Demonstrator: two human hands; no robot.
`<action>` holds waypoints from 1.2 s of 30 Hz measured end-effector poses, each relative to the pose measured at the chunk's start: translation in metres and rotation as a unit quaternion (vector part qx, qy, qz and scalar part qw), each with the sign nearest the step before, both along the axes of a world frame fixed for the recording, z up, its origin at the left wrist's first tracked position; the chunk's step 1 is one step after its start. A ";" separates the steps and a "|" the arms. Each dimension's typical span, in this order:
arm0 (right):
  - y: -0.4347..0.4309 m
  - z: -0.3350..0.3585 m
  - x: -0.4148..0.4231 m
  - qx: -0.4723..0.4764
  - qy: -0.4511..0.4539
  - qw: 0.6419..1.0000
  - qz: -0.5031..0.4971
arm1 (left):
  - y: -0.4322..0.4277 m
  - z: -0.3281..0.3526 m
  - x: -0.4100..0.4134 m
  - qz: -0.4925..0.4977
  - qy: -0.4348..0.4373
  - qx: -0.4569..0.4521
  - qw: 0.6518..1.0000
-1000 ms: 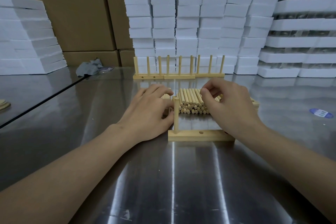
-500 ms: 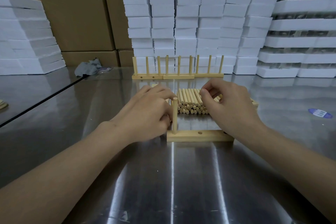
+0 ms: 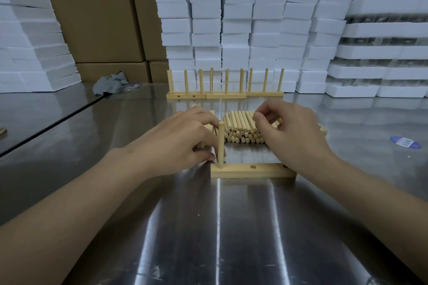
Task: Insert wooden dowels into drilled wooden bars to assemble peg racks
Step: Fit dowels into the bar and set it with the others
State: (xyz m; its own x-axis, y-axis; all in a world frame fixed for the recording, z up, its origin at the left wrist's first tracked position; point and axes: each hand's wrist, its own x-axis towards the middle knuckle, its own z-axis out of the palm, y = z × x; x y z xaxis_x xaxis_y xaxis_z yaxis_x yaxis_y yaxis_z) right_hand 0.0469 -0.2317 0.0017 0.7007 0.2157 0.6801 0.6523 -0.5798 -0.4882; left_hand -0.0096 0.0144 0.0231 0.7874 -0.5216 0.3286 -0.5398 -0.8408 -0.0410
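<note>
A drilled wooden bar [image 3: 252, 171] lies across the steel table in front of me. One dowel [image 3: 221, 143] stands upright in its left hole, and an empty hole shows in the middle. My left hand [image 3: 183, 143] holds that dowel low down, thumb at its base and fingers behind it. My right hand [image 3: 294, 136] hovers with curled fingers over the pile of loose dowels [image 3: 238, 127] behind the bar, thumb and forefinger close together. I cannot tell whether it holds a dowel. Its wrist covers the bar's right end.
Three finished peg racks [image 3: 224, 95] stand in a row at the back. Behind them rise stacked white foam blocks [image 3: 231, 18] and cardboard boxes [image 3: 97, 18]. A grey rag [image 3: 111, 85] lies back left, a blue sticker [image 3: 405, 141] at the right. Bar ends [image 3: 324, 129] poke out beside the pile.
My left hand has closed in round the upright dowel. My right hand has stayed over the pile, lifted slightly.
</note>
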 end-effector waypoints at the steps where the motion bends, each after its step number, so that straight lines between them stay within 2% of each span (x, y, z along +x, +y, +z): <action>1: 0.000 0.000 0.000 -0.002 -0.002 1.000 0.002 | -0.001 0.000 0.000 -0.001 0.009 -0.003 1.000; 8: 0.000 -0.001 0.002 -0.009 0.001 1.000 0.007 | -0.010 -0.008 0.004 -0.024 0.060 -0.072 0.995; 12: 0.000 -0.001 0.002 -0.012 0.001 1.000 0.015 | -0.012 -0.015 0.008 -0.031 0.041 -0.168 0.984; 16: 0.000 -0.001 0.001 -0.014 -0.002 1.000 0.026 | -0.015 -0.016 0.010 -0.039 0.061 -0.365 0.928; 20: 0.001 -0.002 0.000 -0.031 0.012 0.998 0.050 | -0.016 -0.016 0.012 -0.048 0.038 -0.468 0.881; 23: 0.002 -0.002 -0.003 -0.062 0.030 0.995 0.073 | -0.015 -0.017 0.012 -0.027 0.065 -0.547 0.834; 30: 0.003 0.003 -0.014 -0.106 0.054 0.984 0.131 | -0.014 -0.017 0.010 0.030 0.111 -0.633 0.766; 36: 0.005 0.005 -0.018 -0.111 0.036 0.981 0.154 | -0.012 -0.016 0.009 0.040 0.124 -0.646 0.752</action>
State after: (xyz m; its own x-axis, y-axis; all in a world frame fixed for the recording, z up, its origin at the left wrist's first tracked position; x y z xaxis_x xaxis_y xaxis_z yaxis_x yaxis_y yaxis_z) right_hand 0.0290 -0.2263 0.0070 0.6234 0.5628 0.5428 0.7819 -0.4577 -0.4233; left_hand -0.0004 0.0021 0.0068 0.9196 0.1606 0.3585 -0.3419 -0.1219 0.9318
